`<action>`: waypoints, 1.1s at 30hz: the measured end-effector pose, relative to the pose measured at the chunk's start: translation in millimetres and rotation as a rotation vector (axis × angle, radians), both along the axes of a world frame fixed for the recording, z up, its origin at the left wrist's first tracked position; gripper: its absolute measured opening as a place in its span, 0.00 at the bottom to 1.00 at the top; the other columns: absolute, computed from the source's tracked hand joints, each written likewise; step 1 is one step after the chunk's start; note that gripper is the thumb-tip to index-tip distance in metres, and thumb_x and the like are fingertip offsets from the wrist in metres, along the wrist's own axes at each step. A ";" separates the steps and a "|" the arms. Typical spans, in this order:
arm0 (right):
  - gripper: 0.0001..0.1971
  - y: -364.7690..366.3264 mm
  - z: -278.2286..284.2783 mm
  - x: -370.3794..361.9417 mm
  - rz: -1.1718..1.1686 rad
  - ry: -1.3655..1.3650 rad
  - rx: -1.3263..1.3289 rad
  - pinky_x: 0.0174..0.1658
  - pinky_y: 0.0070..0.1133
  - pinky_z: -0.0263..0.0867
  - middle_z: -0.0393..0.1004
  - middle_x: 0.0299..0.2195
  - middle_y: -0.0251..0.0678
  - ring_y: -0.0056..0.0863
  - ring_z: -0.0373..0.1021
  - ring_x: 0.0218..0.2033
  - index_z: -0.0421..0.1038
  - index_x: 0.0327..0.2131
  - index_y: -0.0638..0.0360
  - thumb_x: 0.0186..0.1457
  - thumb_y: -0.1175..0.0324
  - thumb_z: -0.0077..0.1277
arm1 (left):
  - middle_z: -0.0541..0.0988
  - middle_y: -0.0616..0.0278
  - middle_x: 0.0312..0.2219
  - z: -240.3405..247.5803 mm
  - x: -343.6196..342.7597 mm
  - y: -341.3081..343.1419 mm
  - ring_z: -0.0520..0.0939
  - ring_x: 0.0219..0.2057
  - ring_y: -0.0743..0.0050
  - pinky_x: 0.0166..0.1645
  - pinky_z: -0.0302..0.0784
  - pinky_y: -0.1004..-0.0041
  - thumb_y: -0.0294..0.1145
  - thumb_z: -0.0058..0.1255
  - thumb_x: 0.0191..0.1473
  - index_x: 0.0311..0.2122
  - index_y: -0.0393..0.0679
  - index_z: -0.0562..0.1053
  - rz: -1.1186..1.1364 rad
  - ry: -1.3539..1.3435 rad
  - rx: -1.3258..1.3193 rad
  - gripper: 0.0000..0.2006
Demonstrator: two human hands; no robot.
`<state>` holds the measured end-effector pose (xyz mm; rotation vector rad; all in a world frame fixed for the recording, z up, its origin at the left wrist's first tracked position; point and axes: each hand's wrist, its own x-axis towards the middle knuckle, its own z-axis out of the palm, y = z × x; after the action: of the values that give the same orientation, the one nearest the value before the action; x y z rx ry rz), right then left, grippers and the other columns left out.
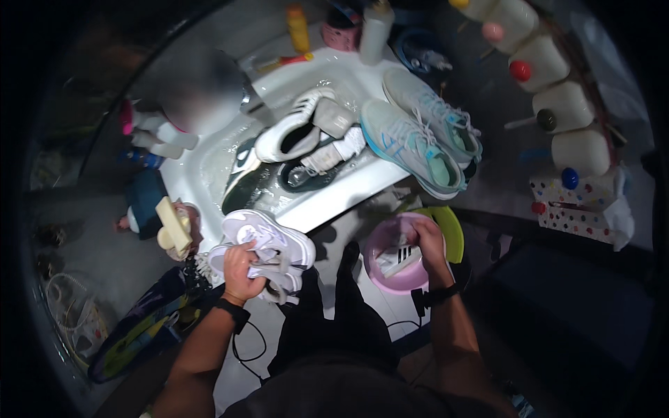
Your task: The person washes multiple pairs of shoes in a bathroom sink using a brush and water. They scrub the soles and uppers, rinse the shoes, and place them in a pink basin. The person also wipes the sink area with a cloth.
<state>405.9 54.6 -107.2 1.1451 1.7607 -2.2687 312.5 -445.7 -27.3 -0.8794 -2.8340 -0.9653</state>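
Note:
My left hand (242, 273) is closed on a pair of pale lavender-grey sneakers (268, 237), held at the near left corner of a white sink (313, 212). Over to the right, my right hand (426, 240) reaches into a pink bucket (376, 279), its fingers curled at a white sneaker with black stripes (397, 259); the fingertips are partly hidden. Water stands in the sink around a white sneaker with dark stripes (293, 136), a dark green shoe (240, 184) and a dark shoe with a pale strap (327, 159). A pair of light grey-blue sneakers (411, 139) rests across the sink's right rim.
A lime-green basin (449, 230) stands behind the bucket. Several white jugs with coloured caps (557, 104) line the right side. Bottles (376, 31) stand behind the sink, and more (164, 136) are at its left. A yellow brush (174, 226) lies by its left edge.

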 end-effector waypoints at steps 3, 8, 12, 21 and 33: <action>0.12 51.1 -128.4 117.0 0.469 -0.582 0.697 0.34 0.32 0.76 0.82 0.24 0.38 0.33 0.80 0.26 0.81 0.26 0.60 0.62 0.68 0.55 | 0.82 0.43 0.50 -1.2 -1.1 -1.7 0.78 0.42 0.38 0.51 0.71 0.51 0.33 0.59 0.39 0.34 0.41 0.70 -0.024 -0.033 -0.014 0.15; 0.14 52.2 -325.9 280.1 0.865 -0.675 0.444 0.24 0.30 0.74 0.83 0.29 0.39 0.28 0.79 0.24 0.80 0.39 0.64 0.66 0.61 0.54 | 0.80 0.39 0.48 -8.1 7.5 -14.0 0.78 0.38 0.42 0.46 0.73 0.55 0.33 0.60 0.44 0.32 0.38 0.68 0.038 -0.080 -0.046 0.14; 0.19 19.7 -411.1 296.6 0.602 -0.624 0.495 0.26 0.34 0.74 0.80 0.28 0.40 0.36 0.77 0.27 0.80 0.36 0.67 0.61 0.55 0.60 | 0.79 0.40 0.49 -14.3 17.0 -31.9 0.78 0.37 0.45 0.43 0.74 0.55 0.44 0.61 0.52 0.33 0.40 0.68 0.068 -0.144 -0.023 0.18; 0.37 -9.6 -400.4 219.1 -0.280 -0.832 -0.137 0.53 0.48 0.63 0.72 0.59 0.33 0.38 0.64 0.59 0.72 0.60 0.45 0.48 0.47 0.70 | 0.78 0.55 0.46 -11.6 36.5 -60.3 0.83 0.41 0.64 0.51 0.79 0.64 0.28 0.63 0.58 0.46 0.39 0.69 0.130 -0.109 -0.192 0.16; 0.41 -11.2 -299.2 231.4 -0.384 -0.422 0.193 0.55 0.38 0.75 0.75 0.51 0.51 0.40 0.75 0.51 0.64 0.55 0.71 0.40 0.70 0.80 | 0.79 0.41 0.50 -11.2 16.6 -29.3 0.79 0.41 0.48 0.48 0.74 0.55 0.41 0.68 0.44 0.33 0.41 0.68 0.080 -0.146 -0.019 0.21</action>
<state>637.3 43.3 -406.5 1.9763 1.7251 -1.8412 329.0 -475.1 -38.5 -0.7184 -2.9779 -1.0353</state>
